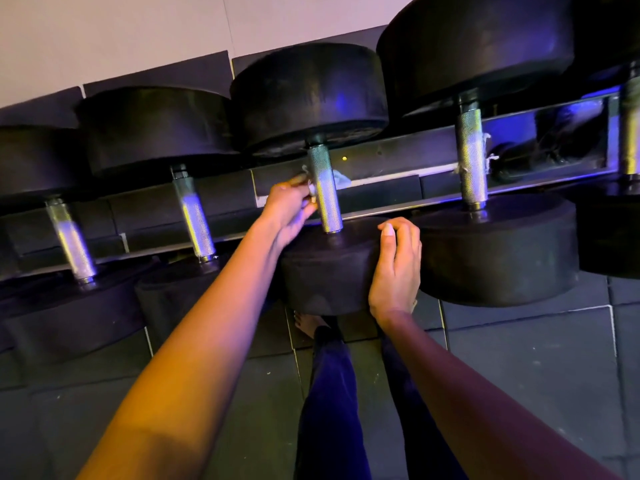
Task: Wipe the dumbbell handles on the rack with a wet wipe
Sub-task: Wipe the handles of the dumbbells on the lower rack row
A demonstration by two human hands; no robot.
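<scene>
Dark rubber floor tiles point(519, 358) run up to a pale wall point(104, 36), and along it stands a black metal rack point(398, 147) lit with a bluish-purple glow. A row of black round-headed dumbbells lies across it, each with a knurled silver handle bridging the rails.

The person leans over the middle dumbbell. The left hand point(289, 211) reaches to the left side of its knurled steel handle point(325, 195), fingers and thumb pinched tight on a crumpled white wet wipe point(341, 178). The wipe passes behind the bar, and a tuft of it shows on the right side, roughly halfway along the handle.

The right hand point(396, 268) lies on the near head point(325, 271) of the same dumbbell, its fingers curled over the upper rim, thumb up beside them, gripping the rubber edge.

The next handle to the right point(471, 157) carries small white shreds clinging to both sides. Two more handles point(194, 216) sit to the left, gleaming.

Below the arms are the person's legs in dark blue trousers point(329, 393) and one bare foot point(306, 323), just under the gripped head.
</scene>
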